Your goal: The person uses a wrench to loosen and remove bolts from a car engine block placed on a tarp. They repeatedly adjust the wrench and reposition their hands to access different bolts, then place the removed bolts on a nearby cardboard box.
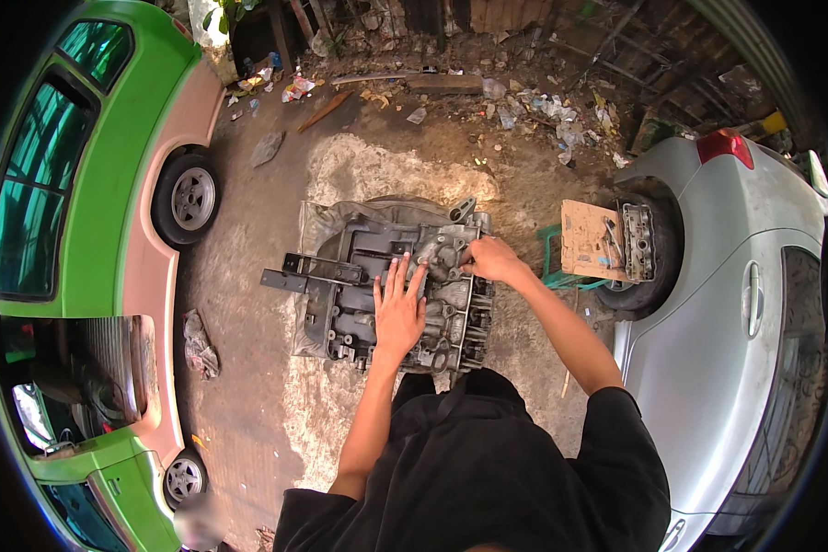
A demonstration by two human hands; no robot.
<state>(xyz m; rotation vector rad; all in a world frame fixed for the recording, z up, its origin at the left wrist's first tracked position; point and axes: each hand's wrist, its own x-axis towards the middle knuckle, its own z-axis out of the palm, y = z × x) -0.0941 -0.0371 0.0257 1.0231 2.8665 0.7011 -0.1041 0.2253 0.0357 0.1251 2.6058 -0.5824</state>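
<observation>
Left hand (398, 308) flat, fingers spread apart, pressed on top of grey engine block (377, 324) lying on dirt ground between two cars; right hand (490, 258) closed, fingers together on a metal fitting (443, 255) at block's upper right corner. To the right, one green stool (554, 267) bearing one brown cardboard sheet (587, 237) and one grey cylinder head (638, 241). Beyond, scattered white and red wrappers (296, 88); one crumpled rag (200, 343) left.
</observation>
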